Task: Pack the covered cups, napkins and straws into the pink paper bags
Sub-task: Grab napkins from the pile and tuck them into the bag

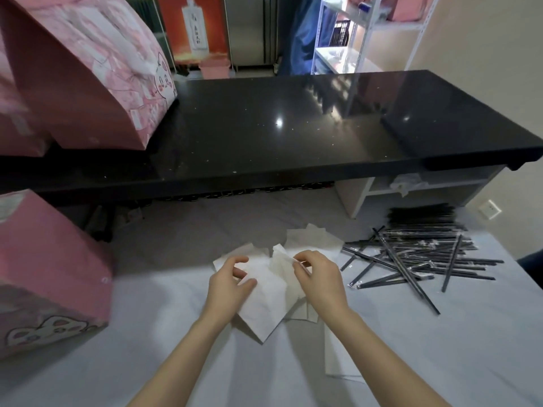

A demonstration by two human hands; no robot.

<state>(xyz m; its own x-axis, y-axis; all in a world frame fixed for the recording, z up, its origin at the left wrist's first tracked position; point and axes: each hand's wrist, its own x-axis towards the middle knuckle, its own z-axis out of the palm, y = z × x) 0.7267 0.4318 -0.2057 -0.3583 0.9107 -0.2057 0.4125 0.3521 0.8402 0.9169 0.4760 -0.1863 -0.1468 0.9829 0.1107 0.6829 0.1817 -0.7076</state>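
**Pulling one napkin off the pile**

The right hand (pixel 317 277) pinches the lifted edge of one sheet of the white paper napkins (pixel 264 292) between thumb and fingertips. The left hand (pixel 230 282) is just beside it. Its fingers and thumb are bent and grip the same pile, so both hands are holding paper. The napkins lie in a loose heap on the pale cloth-covered table (pixel 176 362), right in front of the person.

I think this is the napkin step. Next, one sheet has to come away alone without tearing, then go into a bag.

To the right lies a pile of black straws in clear wrappers (pixel 426 254). The near pink paper bag (pixel 50 254) stands at the left. The far pink paper bag (pixel 88 83) rests on the shiny black counter (pixel 293 127). No covered cups show.

Both bags have a cartoon animal face but no words I can read. The writing on the orange poster (pixel 192 27) far back is too small to read.
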